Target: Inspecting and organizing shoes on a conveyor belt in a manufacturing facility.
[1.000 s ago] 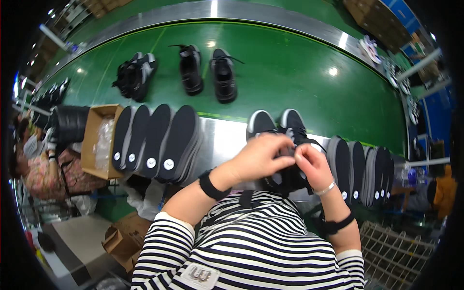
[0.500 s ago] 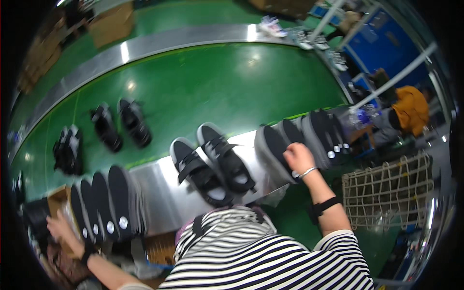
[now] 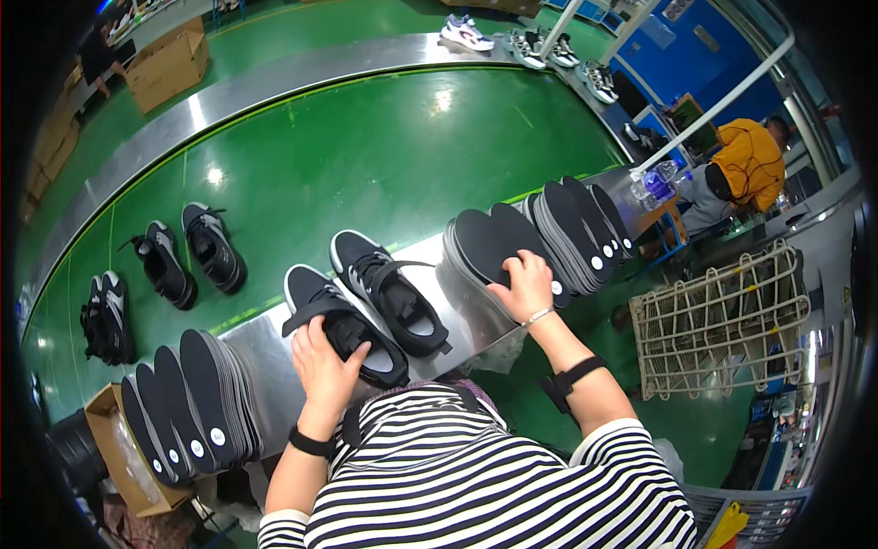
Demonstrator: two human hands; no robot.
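Shiny metal benchtop [image 3: 279, 380] runs before me. My left hand [image 3: 325, 364] spreads wide over the left shoe [image 3: 347, 328] there; it and the right shoe [image 3: 389, 295] aim toes away, long axes slanting leftward. My right hand [image 3: 529, 291] curls at black insoles [image 3: 480, 242], pinching or not I can't tell; their round white label [image 3: 556, 287] is too small to read. Farther, dark shoes [image 3: 218, 256] stand.

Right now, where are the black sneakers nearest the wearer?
In the head view, the black sneakers sit just left of centre, between the left insole stacks and right insole stacks, left hand at the left shoe.
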